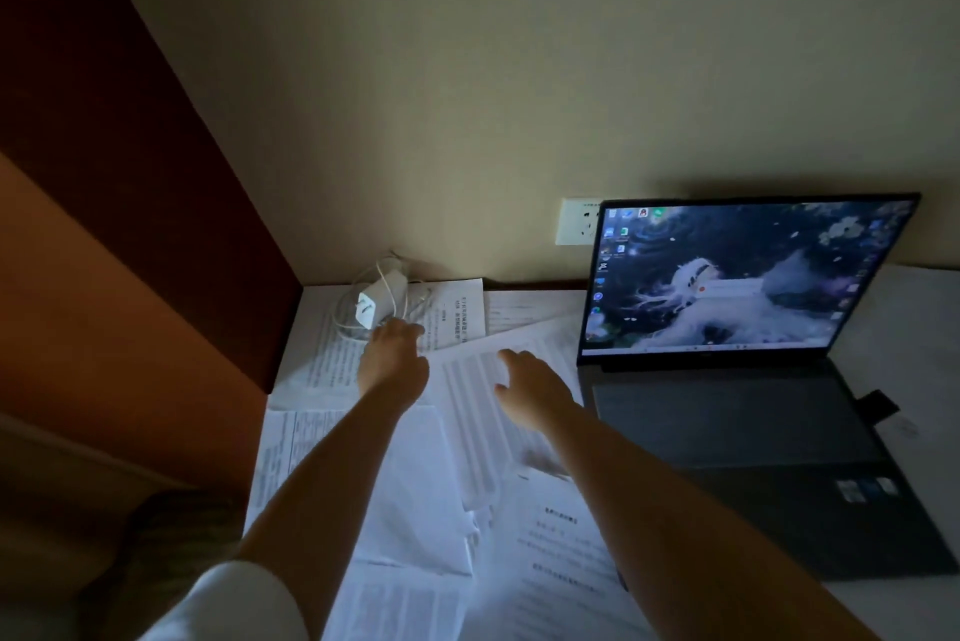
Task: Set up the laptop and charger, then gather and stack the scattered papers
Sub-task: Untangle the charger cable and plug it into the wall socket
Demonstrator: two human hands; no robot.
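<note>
Left hand [393, 360] reaching at charger [375, 305], grip unclear; right hand [530, 388] open, holding nothing, over papers [415, 495]. Charger's light and rigid: grab the brick, not the floppy cable [345, 323]. Papers thin, slippery.

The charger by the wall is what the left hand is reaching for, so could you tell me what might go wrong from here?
The charger sits on loose papers with its cable coiled around it; as the left hand lifts it, the cable may snag and drag sheets off the desk edge. The wall socket is partly behind the open laptop, so plugging in could bump the screen.
</note>
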